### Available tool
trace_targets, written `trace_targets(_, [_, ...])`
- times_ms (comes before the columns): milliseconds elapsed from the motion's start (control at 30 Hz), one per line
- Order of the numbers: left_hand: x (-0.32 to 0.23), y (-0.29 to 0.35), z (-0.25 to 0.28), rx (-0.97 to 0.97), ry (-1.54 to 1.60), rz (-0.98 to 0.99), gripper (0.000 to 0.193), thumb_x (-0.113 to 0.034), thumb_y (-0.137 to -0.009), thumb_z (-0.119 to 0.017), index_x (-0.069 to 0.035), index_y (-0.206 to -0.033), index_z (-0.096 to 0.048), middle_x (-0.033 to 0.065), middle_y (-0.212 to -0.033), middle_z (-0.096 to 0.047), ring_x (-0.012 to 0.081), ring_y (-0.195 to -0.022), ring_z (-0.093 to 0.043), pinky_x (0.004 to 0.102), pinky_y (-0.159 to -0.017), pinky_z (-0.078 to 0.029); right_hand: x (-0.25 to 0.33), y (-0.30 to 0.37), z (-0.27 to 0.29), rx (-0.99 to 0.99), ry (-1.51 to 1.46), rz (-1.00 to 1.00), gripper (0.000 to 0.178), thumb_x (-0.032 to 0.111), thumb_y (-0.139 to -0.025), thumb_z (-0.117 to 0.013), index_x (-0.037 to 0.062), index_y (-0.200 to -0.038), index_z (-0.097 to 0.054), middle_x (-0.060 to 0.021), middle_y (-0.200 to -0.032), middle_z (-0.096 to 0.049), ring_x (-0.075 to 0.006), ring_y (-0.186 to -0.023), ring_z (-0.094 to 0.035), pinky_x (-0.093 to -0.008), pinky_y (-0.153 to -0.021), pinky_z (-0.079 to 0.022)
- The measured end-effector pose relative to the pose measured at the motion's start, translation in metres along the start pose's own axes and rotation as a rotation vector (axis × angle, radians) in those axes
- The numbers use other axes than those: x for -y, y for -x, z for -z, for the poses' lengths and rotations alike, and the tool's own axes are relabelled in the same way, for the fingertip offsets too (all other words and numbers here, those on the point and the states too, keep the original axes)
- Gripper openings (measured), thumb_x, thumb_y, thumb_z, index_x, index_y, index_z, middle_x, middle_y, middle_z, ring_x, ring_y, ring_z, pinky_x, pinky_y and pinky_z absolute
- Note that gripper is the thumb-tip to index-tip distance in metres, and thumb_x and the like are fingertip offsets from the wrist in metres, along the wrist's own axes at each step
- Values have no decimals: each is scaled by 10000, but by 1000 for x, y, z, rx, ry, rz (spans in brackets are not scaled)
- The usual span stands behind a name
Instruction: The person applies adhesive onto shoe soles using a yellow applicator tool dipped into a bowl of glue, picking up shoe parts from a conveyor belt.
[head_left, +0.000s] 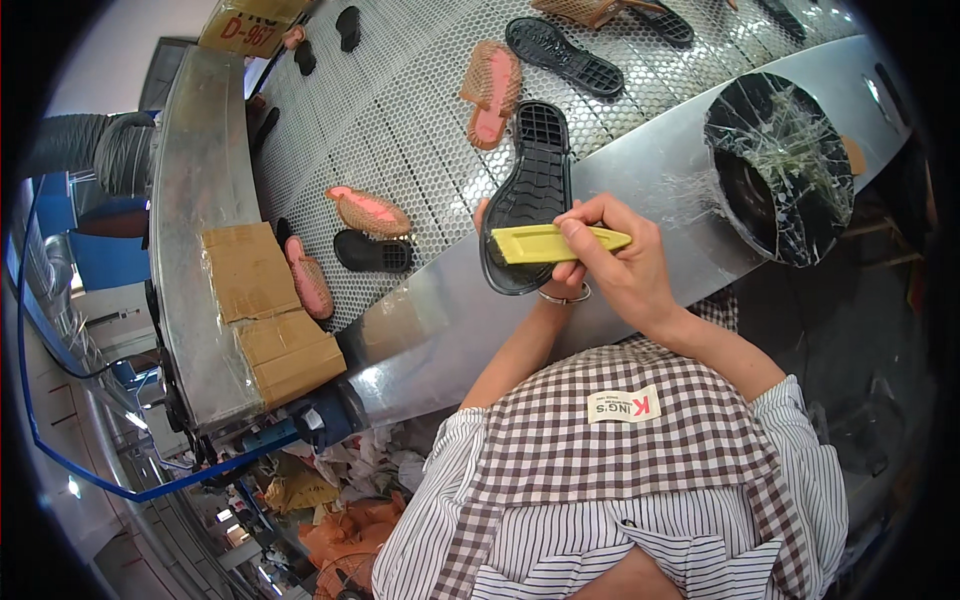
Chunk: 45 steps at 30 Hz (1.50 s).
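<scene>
A black shoe sole (541,150) is held tilted up above the metal edge of the conveyor, its grid-like cavities facing me. My left hand (481,212) grips it from behind, mostly hidden by the sole, with fingers showing at its left edge. My right hand (625,255) is closed around a flat yellow brush (530,243), thumb on top. The brush's dark working end lies against the lower part of the sole, near its rim; whether bristles touch the surface is hard to tell.
A mesh conveyor (420,110) carries woven tan sandal uppers with pink insoles (491,95) and black soles (565,57). To the right stands a round black container (780,170) crusted with dried strands. Flattened cardboard (245,270) covers the left metal ledge.
</scene>
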<state>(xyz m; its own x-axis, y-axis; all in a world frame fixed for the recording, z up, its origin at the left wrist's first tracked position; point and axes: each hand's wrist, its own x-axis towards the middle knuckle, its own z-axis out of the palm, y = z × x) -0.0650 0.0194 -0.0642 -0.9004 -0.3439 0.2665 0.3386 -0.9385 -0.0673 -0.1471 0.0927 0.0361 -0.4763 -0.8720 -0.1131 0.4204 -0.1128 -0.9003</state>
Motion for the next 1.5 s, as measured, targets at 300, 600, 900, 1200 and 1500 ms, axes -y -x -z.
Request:
trace_targets(300, [-12, 18, -10, -217, -305, -174, 197, -325, -919, -581, -152, -906, -487, -62, -561, -416, 60, -605, -484, 211, -535, -385, 29, -22, -1, 195, 262, 137, 148, 91, -908, -596, -50, -868, -612, -88, -775, -642, -106, -572, -637, -225, -502, -503])
trace_targets(600, [0, 21, -35, -589, -1707, -7, 248, -173, -811, -719, -111, -976, -546, -43, -842, -541, 91, -800, -539, 271, -760, -458, 63, -50, 3, 503, 539, 201, 126, 77, -884, -632, -41, -841, -618, -61, -749, -635, -95, -585, -620, -221, -491, -500])
trace_targets(900, [-23, 4, -46, -483, -1364, -416, 885, 21, -738, -727, -137, -1449, -225, 129, -1346, -478, 224, -1227, -501, 356, -1016, -440, 88, -51, 17, 417, 481, 312, 121, 95, -897, -628, -22, -867, -639, -39, -819, -638, -78, -601, -600, -178, -496, -463])
trace_targets(1200, [-57, 22, -42, -607, -907, -491, 948, -815, -819, -241, -7, -1244, -496, 134, -1045, -622, 182, -855, -617, 263, -684, -531, 59, -49, 13, 104, 220, 171, 154, 139, -932, -598, -11, -938, -630, -52, -758, -661, -65, -585, -611, -175, -503, -464])
trace_targets(1500, [-30, 21, -48, -638, -820, -220, 980, -821, -822, -138, 0, -1195, -520, 139, -906, -644, 160, -729, -609, 247, -601, -517, 20, -69, 13, 50, 185, 145, 150, 124, -938, -589, -23, -945, -620, -69, -785, -656, -80, -589, -618, -185, -498, -466])
